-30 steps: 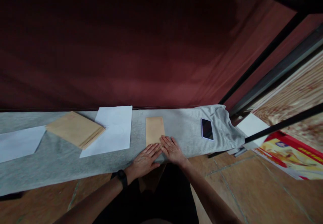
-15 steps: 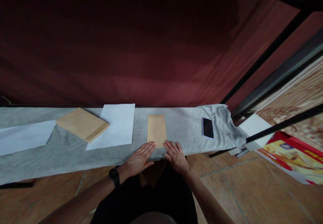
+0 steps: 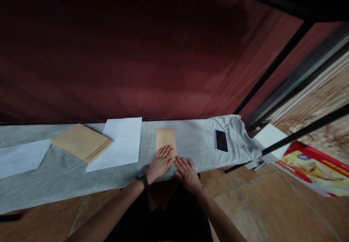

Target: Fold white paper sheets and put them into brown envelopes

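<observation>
A single tan paper envelope (image 3: pixel 165 137) lies flat on the grey cloth, its short side toward me. My left hand (image 3: pixel 160 162) rests open across its near part, fingers stretched out and covering some of the lower half. At the envelope's near right corner, my right hand (image 3: pixel 187 173) lies flat with fingers extended, the fingertips touching or just beside the edge. To the left, a stack of tan envelopes (image 3: pixel 79 142) sits askew, partly over a white sheet of paper (image 3: pixel 124 140).
Grey cloth (image 3: pixel 196 140) covers the narrow bench. A phone (image 3: pixel 221 141) lies at right. Another white sheet (image 3: pixel 21 158) is at far left. A dark red panel (image 3: pixel 152 71) rises behind. Black metal bars (image 3: pixel 272 67) and a red-yellow box (image 3: pixel 316 165) stand at right.
My left hand has slid right and forward onto the envelope's lower part. My right hand stays near the corner. The whole view has shifted slightly.
</observation>
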Action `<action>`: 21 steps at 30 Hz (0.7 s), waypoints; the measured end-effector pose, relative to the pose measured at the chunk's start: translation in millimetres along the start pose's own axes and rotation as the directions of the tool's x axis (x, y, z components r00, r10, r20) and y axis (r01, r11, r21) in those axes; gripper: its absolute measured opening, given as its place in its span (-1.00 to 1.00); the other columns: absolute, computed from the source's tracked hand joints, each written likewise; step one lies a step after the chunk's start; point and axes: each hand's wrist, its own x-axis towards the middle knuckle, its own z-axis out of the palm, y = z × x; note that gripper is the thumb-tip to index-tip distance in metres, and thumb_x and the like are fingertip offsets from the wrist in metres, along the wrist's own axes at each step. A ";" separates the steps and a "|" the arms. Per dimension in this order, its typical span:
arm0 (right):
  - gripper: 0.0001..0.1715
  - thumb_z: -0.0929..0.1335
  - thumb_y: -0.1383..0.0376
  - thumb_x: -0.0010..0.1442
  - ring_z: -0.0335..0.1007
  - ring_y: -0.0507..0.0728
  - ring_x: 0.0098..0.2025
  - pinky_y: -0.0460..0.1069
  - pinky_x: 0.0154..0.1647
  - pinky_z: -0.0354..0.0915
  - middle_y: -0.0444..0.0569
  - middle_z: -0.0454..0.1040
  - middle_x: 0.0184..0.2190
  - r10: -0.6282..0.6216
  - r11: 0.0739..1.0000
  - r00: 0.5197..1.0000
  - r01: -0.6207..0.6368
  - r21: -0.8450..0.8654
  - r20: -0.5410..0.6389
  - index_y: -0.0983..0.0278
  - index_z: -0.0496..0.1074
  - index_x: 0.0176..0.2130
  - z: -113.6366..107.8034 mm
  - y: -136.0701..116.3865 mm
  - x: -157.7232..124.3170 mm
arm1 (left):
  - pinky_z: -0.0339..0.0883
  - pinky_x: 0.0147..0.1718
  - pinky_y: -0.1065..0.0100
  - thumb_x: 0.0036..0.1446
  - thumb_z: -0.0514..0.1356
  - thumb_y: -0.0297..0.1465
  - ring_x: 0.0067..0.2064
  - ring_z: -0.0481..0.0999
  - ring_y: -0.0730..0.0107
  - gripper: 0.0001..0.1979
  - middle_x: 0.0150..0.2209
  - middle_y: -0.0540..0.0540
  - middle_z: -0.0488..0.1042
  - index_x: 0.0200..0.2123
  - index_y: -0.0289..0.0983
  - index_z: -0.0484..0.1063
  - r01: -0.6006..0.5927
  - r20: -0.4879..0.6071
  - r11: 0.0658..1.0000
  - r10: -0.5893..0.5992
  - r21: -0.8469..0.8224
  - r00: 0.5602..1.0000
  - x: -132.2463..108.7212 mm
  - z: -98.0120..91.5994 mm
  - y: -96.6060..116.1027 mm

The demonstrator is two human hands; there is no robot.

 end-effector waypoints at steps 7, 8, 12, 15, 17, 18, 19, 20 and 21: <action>-0.38 0.22 0.16 0.46 0.15 0.20 0.36 0.24 0.39 0.01 -0.04 0.23 0.36 0.031 1.000 0.999 -0.031 -0.003 -0.031 0.10 0.05 0.42 -0.5 -3.5 1.1 | -0.12 0.35 -0.20 0.38 -0.14 -0.22 0.44 0.03 0.03 -0.46 0.39 -0.17 0.19 0.36 -0.17 0.16 0.129 -0.089 0.992 -0.129 -0.004 0.988 68.2 8.4 -30.6; -0.37 0.23 0.16 0.45 0.15 0.20 0.35 0.24 0.39 0.01 -0.04 0.24 0.35 0.031 0.999 0.999 -0.031 -0.008 -0.034 0.10 0.04 0.42 -0.4 -3.8 1.3 | -0.13 0.34 -0.23 0.37 -0.14 -0.22 0.44 0.02 0.01 -0.45 0.39 -0.18 0.20 0.37 -0.16 0.15 0.142 -0.100 0.990 -0.142 -0.011 0.985 73.1 8.7 -32.2; -0.39 0.24 0.17 0.44 0.17 0.22 0.34 0.25 0.38 0.03 -0.04 0.23 0.36 0.016 1.000 0.999 -0.017 -0.025 -0.033 0.05 0.08 0.40 -0.4 -4.1 1.4 | -0.20 0.34 -0.25 0.37 -0.12 -0.23 0.46 -0.04 0.02 -0.45 0.39 -0.14 0.19 0.39 -0.12 0.10 0.144 -0.109 0.989 -0.145 -0.020 0.983 70.2 9.7 -26.7; -0.42 0.23 0.17 0.45 0.15 0.24 0.35 0.26 0.38 0.02 -0.06 0.21 0.37 0.011 1.000 0.999 -0.011 -0.025 -0.032 0.04 0.12 0.39 -0.4 -4.1 0.7 | -0.18 0.38 -0.14 0.38 -0.10 -0.20 0.45 -0.02 0.10 -0.45 0.40 -0.09 0.17 0.39 -0.12 0.10 0.081 -0.051 0.997 -0.082 -0.016 0.995 43.0 8.9 -15.7; -0.43 0.22 0.17 0.45 0.14 0.24 0.36 0.26 0.37 0.02 -0.06 0.21 0.37 0.001 1.000 0.999 -0.002 -0.030 -0.036 0.05 0.12 0.39 0.4 -3.6 0.0 | -0.13 0.38 -0.05 0.38 -0.08 -0.16 0.45 0.01 0.15 -0.44 0.41 -0.08 0.15 0.38 -0.15 0.11 0.044 -0.014 0.999 -0.044 -0.025 0.999 17.7 7.2 -8.4; -0.43 0.21 0.17 0.45 0.14 0.24 0.36 0.27 0.37 0.02 -0.06 0.20 0.38 -0.007 0.999 0.999 0.006 -0.035 -0.038 0.05 0.12 0.39 1.2 -3.2 -0.6 | -0.09 0.38 -0.02 0.38 -0.07 -0.14 0.44 0.02 0.18 -0.43 0.42 -0.09 0.14 0.38 -0.16 0.11 0.030 -0.008 0.999 -0.030 -0.034 1.000 4.7 5.7 -5.8; -0.43 0.21 0.18 0.45 0.14 0.25 0.36 0.27 0.37 0.03 -0.05 0.20 0.38 -0.018 0.999 0.999 0.017 -0.042 -0.041 0.06 0.12 0.39 2.4 -2.5 -1.2 | -0.05 0.38 0.02 0.39 -0.07 -0.12 0.44 0.05 0.21 -0.43 0.42 -0.09 0.14 0.38 -0.17 0.12 0.018 -0.001 0.999 -0.018 -0.044 1.000 -7.7 3.5 -4.6; -0.42 0.20 0.18 0.45 0.14 0.25 0.36 0.27 0.36 0.03 -0.04 0.19 0.38 -0.030 0.998 0.999 0.027 -0.050 -0.044 0.07 0.12 0.39 3.9 -1.6 -1.8 | -0.01 0.36 0.06 0.39 -0.08 -0.12 0.42 0.09 0.25 -0.44 0.40 -0.09 0.17 0.37 -0.17 0.14 0.006 0.004 0.998 -0.006 -0.057 1.000 -19.1 0.3 -5.4; -0.42 0.20 0.19 0.45 0.14 0.26 0.36 0.28 0.36 0.03 -0.03 0.19 0.38 -0.039 0.998 0.998 0.036 -0.058 -0.047 0.08 0.11 0.40 5.7 -0.6 -2.5 | 0.03 0.35 0.09 0.40 -0.09 -0.13 0.40 0.15 0.29 -0.47 0.38 -0.09 0.21 0.35 -0.16 0.17 0.005 0.000 0.998 -0.005 -0.069 1.000 -29.4 -4.3 -9.0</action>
